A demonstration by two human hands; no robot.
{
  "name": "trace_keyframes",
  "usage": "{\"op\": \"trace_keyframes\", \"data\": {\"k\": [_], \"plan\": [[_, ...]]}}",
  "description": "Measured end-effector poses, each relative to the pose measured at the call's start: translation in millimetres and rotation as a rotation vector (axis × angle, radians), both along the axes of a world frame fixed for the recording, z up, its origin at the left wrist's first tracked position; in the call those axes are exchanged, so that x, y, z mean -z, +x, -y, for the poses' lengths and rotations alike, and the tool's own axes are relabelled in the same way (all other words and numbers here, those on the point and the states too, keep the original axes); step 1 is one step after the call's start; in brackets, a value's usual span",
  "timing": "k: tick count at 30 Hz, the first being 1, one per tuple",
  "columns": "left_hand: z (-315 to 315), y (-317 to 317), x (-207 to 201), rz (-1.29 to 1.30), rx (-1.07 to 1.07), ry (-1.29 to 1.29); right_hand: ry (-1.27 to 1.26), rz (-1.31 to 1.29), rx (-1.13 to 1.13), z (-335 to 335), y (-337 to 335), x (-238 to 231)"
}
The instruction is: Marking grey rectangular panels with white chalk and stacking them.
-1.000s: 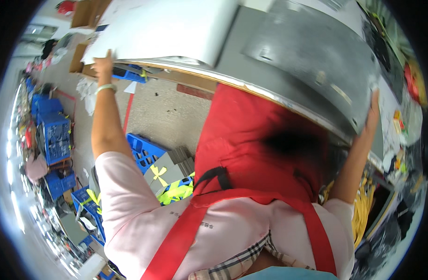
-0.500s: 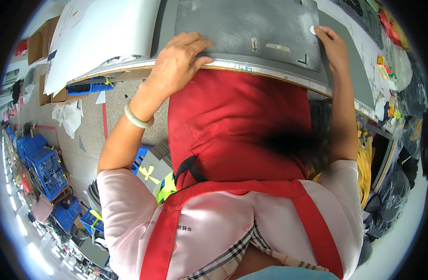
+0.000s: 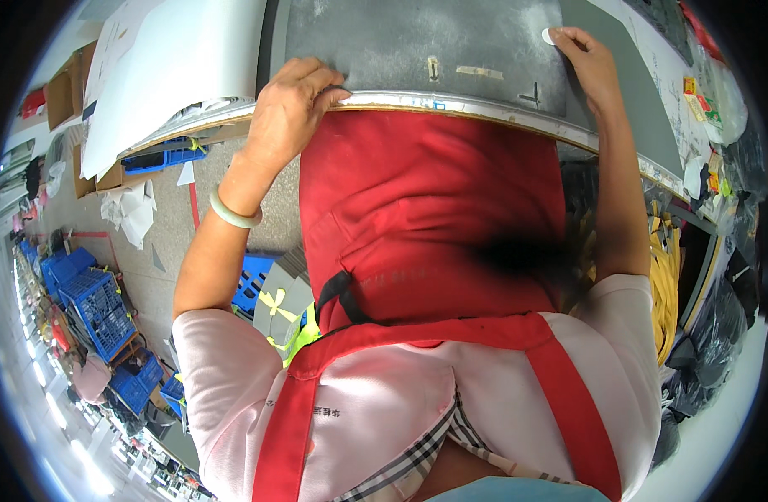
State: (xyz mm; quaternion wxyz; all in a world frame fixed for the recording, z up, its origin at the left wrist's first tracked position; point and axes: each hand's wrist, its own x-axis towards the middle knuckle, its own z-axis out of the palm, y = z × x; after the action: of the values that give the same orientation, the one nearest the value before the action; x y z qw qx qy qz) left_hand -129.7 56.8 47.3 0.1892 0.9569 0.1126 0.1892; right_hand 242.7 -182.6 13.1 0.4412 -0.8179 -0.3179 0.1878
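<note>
My right hand [image 3: 591, 65] is closed in a pinch on a small round white disc [image 3: 548, 36], which looks like a piece of tailor's chalk, at the right edge of the dark grey pattern board [image 3: 417, 46]. The board has narrow slots and tape patches and lies on grey sheet material [image 3: 643, 105]. My left hand [image 3: 292, 105] rests near the board's lower left corner. Its fingers curve over the board, the thumb stands apart near the table's front edge, and nothing shows in its grasp.
A roll of white sheet [image 3: 187, 54] lies left of the board. Blue crates [image 3: 99, 309] and crumpled paper [image 3: 130, 211] are on the floor at left. Plastic bags [image 3: 727, 109] and small colourful packets [image 3: 698, 100] are at right. Yellow material [image 3: 664, 276] hangs below the table.
The view has shifted slightly, so the board appears further left and higher. Both hands appear a little further left; my right hand has moved up along the board's edge with the disc.
</note>
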Motion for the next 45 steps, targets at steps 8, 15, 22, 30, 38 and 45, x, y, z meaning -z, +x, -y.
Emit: {"op": "trace_keyframes", "data": {"k": [8,15,22,30,38,45], "plan": [[-1,-1,7,0.053,0.042,0.101,-0.022,0.068,-0.022,1,0,0],[1,-2,5,0.034,0.050,0.115,-0.022,0.134,-0.049,-1,-8,-3],[5,-1,5,-0.008,-0.004,0.091,-0.030,0.235,0.017,-4,-21,-10],[4,-2,3,-0.047,-0.014,0.078,0.033,0.263,-0.022,-2,-13,9],[30,64,-2,0.050,0.077,-0.054,0.044,0.445,-0.012,0,-24,6],[50,133,38,0.292,0.101,0.088,-0.019,0.297,0.037,1,-28,-2]]}}
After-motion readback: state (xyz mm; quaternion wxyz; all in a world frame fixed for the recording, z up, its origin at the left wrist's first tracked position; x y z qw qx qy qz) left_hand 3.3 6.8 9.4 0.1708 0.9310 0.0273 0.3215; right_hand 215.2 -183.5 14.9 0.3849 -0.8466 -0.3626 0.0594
